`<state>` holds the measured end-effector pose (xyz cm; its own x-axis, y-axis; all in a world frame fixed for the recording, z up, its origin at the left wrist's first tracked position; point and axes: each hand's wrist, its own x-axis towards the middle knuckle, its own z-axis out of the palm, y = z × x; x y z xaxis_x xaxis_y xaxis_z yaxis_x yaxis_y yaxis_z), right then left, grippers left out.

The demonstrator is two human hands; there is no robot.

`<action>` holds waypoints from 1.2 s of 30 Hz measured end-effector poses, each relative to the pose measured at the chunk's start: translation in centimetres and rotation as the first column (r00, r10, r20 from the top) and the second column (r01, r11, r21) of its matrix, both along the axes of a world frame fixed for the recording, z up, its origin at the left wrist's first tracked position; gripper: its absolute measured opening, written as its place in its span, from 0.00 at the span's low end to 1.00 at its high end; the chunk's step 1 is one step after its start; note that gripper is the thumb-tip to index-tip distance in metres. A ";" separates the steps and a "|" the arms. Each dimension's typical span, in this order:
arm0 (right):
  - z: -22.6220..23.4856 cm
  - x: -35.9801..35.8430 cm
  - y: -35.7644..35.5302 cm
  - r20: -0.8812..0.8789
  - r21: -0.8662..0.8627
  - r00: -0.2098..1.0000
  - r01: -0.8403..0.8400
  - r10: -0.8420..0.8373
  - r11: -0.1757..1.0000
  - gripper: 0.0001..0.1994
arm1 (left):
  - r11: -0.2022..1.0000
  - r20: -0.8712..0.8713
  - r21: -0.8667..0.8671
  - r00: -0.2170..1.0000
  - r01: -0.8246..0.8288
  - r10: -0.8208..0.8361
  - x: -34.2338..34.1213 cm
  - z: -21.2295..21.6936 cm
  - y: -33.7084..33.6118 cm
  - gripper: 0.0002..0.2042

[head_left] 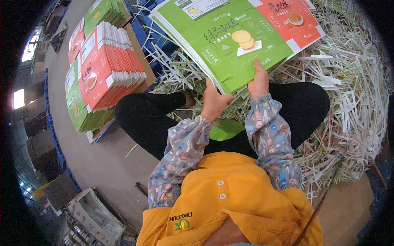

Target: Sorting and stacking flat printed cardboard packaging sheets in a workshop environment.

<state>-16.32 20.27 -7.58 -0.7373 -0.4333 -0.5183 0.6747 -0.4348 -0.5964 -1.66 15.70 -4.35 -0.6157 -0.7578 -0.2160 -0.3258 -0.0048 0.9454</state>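
A stack of printed cardboard sheets (230,57), green with a red panel at the right and pictures of round biscuits, lies in front of me above my crossed legs. My left hand (215,100) is closed at the near left corner of the stack, its other fingers partly hidden. At the near edge my right hand (258,84) grips the sheets, thumb on top and fingers out of sight underneath. Between my forearms, a green rounded piece (225,129) shows on my lap. Both forearms wear patterned grey sleeve covers.
Heaped shredded paper strips (340,94) spread to the right and behind the stack. At the left, a tall pile of red and green printed sheets (102,69) stands on a pallet (100,130). A worn grey-white container (95,215) sits on the floor at the lower left.
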 end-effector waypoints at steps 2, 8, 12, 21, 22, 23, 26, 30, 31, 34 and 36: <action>0.1 0.1 0.0 -0.007 -0.017 1.000 0.003 -0.003 1.000 0.17 | 0.957 -0.137 0.287 0.991 0.032 0.008 0.3 1.1 -0.1 0.23; 0.5 0.3 0.0 -0.008 -0.011 1.000 -0.006 0.006 1.000 0.17 | 0.802 -0.119 0.597 0.990 0.012 0.074 1.5 1.0 -1.3 0.16; -0.1 0.1 -0.1 -0.020 -0.034 0.999 0.029 -0.030 0.999 0.17 | 0.714 0.025 0.692 0.992 -0.108 0.126 3.1 -0.2 -3.3 0.14; 0.0 -0.2 -0.1 -0.035 -0.008 0.998 0.057 -0.058 0.998 0.17 | 0.606 -0.128 0.784 0.990 0.135 -0.054 3.5 1.3 -4.2 0.09; -0.2 -0.5 0.0 -0.037 -0.008 0.998 0.057 -0.057 0.998 0.17 | 0.594 -0.141 0.790 0.988 0.152 -0.065 3.5 1.2 -4.2 0.11; -0.3 -0.8 0.2 -0.044 0.001 0.998 0.050 -0.050 0.999 0.17 | 0.584 -0.133 0.792 0.984 0.179 -0.121 4.6 0.1 -4.9 0.13; 1.1 -1.3 0.6 -0.018 0.035 1.000 0.022 -0.022 0.999 0.17 | 0.678 0.079 0.732 0.982 0.061 -0.174 9.2 1.5 -10.1 0.12; 1.8 -1.8 1.2 0.017 0.016 1.000 0.009 -0.009 1.000 0.17 | 0.744 -0.180 0.663 0.949 -0.078 0.260 13.4 5.9 -18.4 0.12; 2.3 -1.4 1.3 0.023 0.030 1.000 -0.008 0.007 1.000 0.17 | 0.727 -0.283 0.683 0.893 -0.068 0.349 12.2 8.0 -18.5 0.12; 2.2 -1.9 2.3 0.065 0.029 0.996 -0.062 0.060 0.998 0.19 | 0.696 -0.535 0.689 0.791 0.204 0.298 12.4 6.9 -22.3 0.15; 2.3 -2.8 3.4 0.074 0.057 0.996 -0.046 0.042 0.997 0.19 | 0.699 -0.564 0.690 0.745 0.188 0.356 13.9 6.9 -24.4 0.17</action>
<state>-19.15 23.69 -5.30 -0.6780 -0.4316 -0.5950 0.7346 -0.3698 -0.5689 12.26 -8.66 2.60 -0.7394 -0.6152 -0.2735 0.3613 -0.7053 0.6100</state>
